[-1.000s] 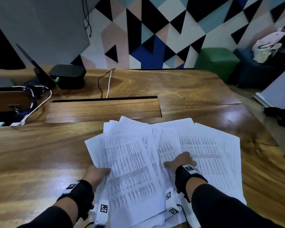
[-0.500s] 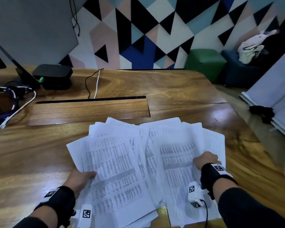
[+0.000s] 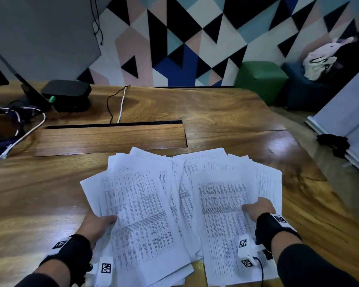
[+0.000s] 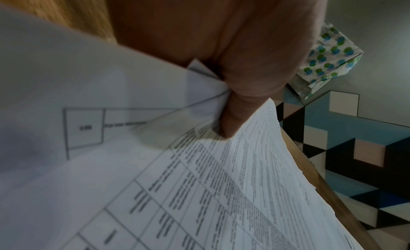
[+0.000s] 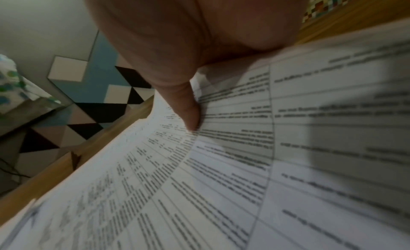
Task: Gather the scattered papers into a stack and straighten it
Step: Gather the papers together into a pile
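Papers (image 3: 141, 206) half gathered, one hand on each side of the spread.

The papers lie fanned in two overlapping clumps on the near tabletop (image 3: 216, 112), some corners hanging over its near edge. The left hand (image 3: 97, 223) pinches the left clump's outer edge, thumb on top; the right hand (image 3: 257, 208) grips the right clump likewise. This looks like the gathering step: next, both hands likely need to sweep inward to merge the clumps, then square the edges. Bare wood lies open left, right and ahead; cables (image 3: 120, 104) sit well back.
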